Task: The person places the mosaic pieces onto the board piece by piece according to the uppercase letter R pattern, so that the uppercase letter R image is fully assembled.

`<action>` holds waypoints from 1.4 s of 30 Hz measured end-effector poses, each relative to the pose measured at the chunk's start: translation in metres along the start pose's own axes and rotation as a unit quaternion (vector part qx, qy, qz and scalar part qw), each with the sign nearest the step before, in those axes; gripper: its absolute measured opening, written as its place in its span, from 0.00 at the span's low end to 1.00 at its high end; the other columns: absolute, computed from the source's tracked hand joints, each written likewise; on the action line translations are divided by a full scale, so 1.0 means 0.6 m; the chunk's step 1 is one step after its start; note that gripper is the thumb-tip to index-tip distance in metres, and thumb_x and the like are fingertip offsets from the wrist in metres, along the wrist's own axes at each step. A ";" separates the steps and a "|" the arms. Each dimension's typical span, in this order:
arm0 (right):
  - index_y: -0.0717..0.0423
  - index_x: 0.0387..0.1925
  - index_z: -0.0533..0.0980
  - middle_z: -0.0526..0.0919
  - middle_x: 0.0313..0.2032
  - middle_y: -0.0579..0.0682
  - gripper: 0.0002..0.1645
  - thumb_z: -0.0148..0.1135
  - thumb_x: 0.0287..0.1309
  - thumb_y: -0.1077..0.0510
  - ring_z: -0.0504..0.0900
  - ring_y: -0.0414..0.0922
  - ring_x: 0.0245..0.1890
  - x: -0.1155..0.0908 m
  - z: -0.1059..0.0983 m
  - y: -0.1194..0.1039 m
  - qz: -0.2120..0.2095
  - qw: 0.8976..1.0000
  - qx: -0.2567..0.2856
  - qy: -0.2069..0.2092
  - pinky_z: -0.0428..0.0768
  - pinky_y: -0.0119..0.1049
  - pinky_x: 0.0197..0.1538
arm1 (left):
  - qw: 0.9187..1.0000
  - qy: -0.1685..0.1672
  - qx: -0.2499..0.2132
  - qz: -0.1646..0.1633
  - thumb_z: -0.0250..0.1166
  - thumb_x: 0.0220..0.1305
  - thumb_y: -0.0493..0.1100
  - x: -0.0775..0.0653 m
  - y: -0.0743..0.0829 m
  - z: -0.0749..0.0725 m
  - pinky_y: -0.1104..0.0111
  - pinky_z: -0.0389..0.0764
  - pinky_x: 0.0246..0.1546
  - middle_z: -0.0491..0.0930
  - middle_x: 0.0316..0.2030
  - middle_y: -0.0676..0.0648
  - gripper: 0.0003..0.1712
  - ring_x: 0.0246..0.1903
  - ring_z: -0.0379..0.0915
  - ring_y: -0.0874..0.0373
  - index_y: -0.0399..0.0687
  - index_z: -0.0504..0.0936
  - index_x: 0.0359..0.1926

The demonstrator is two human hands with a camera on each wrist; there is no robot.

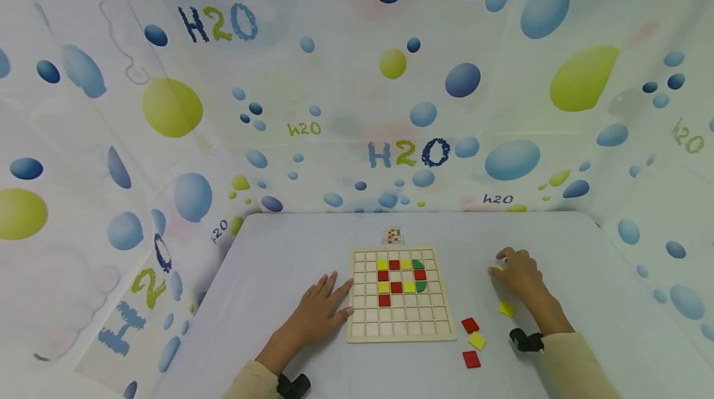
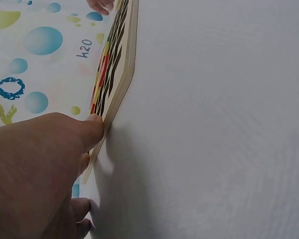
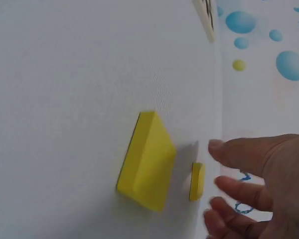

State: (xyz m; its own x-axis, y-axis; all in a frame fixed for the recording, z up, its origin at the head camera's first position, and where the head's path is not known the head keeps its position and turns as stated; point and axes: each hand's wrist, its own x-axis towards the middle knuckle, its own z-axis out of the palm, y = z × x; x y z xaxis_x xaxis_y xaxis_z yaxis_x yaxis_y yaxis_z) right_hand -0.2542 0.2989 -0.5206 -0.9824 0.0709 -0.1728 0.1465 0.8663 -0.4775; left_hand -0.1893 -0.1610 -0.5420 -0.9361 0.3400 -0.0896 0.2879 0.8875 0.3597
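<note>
My left hand (image 1: 317,311) lies with fingers spread at the left edge of a wooden grid board (image 1: 401,328). In the left wrist view its thumb (image 2: 94,130) touches the board's rim. Red, yellow and green tiles fill several squares in the upper middle of the board. Over the table to the right, my right hand (image 1: 523,276) hovers by a small yellow tile (image 3: 197,181), thumb and fingers apart, partly covering it in the head view. Another yellow tile (image 1: 506,308) lies nearer, below that hand.
Between board and right forearm lie a red tile (image 1: 470,324), a yellow tile (image 1: 476,341) and a second red tile (image 1: 471,359). A small pattern card (image 1: 393,235) sits behind the board. A printed curtain (image 1: 346,77) hangs around the white table (image 1: 301,238).
</note>
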 end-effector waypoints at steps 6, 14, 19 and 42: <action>0.73 0.58 0.73 0.77 0.49 0.72 0.20 0.63 0.70 0.64 0.78 0.63 0.49 0.003 0.004 0.009 -0.045 0.999 0.020 -0.019 0.82 0.60 0.57 | 1.000 -0.002 0.001 0.000 0.55 0.78 0.66 -0.001 0.000 -0.001 0.37 0.55 0.78 0.53 0.83 0.39 0.39 0.82 0.45 0.37 0.60 0.63 0.82; 0.69 0.59 0.74 0.75 0.51 0.68 0.21 0.65 0.71 0.61 0.76 0.60 0.49 0.009 0.030 0.020 -0.063 0.997 0.036 -0.003 0.81 0.60 0.58 | 1.000 0.000 0.002 0.001 0.55 0.78 0.66 0.002 -0.001 0.001 0.37 0.54 0.78 0.52 0.83 0.39 0.39 0.83 0.45 0.37 0.61 0.63 0.82; 0.66 0.57 0.76 0.75 0.49 0.67 0.17 0.64 0.72 0.62 0.76 0.57 0.47 0.004 0.037 0.014 -0.073 0.996 0.043 0.006 0.82 0.58 0.57 | 1.000 0.003 0.005 0.000 0.54 0.78 0.66 0.002 -0.001 0.002 0.38 0.54 0.78 0.52 0.83 0.39 0.39 0.83 0.45 0.37 0.61 0.63 0.82; 0.59 0.55 0.79 0.78 0.49 0.57 0.14 0.67 0.70 0.61 0.79 0.52 0.51 -0.032 0.094 -0.111 -0.121 0.991 0.060 0.009 0.85 0.50 0.58 | 1.000 0.001 0.011 0.001 0.55 0.78 0.66 0.003 -0.004 0.005 0.38 0.55 0.78 0.53 0.83 0.39 0.38 0.82 0.46 0.37 0.61 0.63 0.82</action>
State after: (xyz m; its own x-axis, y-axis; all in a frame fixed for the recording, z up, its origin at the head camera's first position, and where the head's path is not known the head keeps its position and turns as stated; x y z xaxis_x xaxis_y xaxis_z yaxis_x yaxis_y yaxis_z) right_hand -0.2384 0.2121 -0.5343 -0.9921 -0.1223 -0.0264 -0.0820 0.7944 -0.6018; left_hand -0.1913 -0.1615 -0.5461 -0.9358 0.3416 -0.0868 0.2947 0.8935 0.3390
